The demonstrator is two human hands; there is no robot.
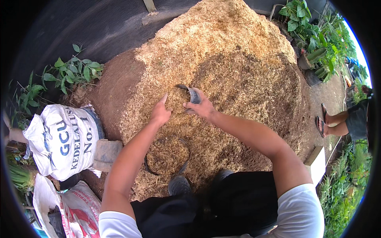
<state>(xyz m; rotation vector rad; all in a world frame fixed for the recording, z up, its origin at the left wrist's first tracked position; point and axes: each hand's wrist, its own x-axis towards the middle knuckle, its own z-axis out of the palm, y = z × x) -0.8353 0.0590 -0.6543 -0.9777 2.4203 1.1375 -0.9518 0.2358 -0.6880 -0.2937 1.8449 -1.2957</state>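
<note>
A heap of pale wood shavings mixed with dark soil (226, 35) rises before me. My right hand (201, 106) grips the side of a dark, thin-walled plastic planting bag (194, 96), its thumb toward the opening. Shavings hide the lower part of this bag. Just left of it, my left hand (161, 112) has its index finger stretched and thumb apart, holding nothing. Nearer my feet stands another black planting bag (185, 166), filled with shavings up to its dark rim.
A stuffed white sack (59, 139) stands at left beside a grey curved container (108, 155); a red-and-white sack (81, 208) is nearer. Dark sheeting (103, 31) backs the heap. Potted plants (311, 59) line the right, where another person's sandalled feet (323, 125) show.
</note>
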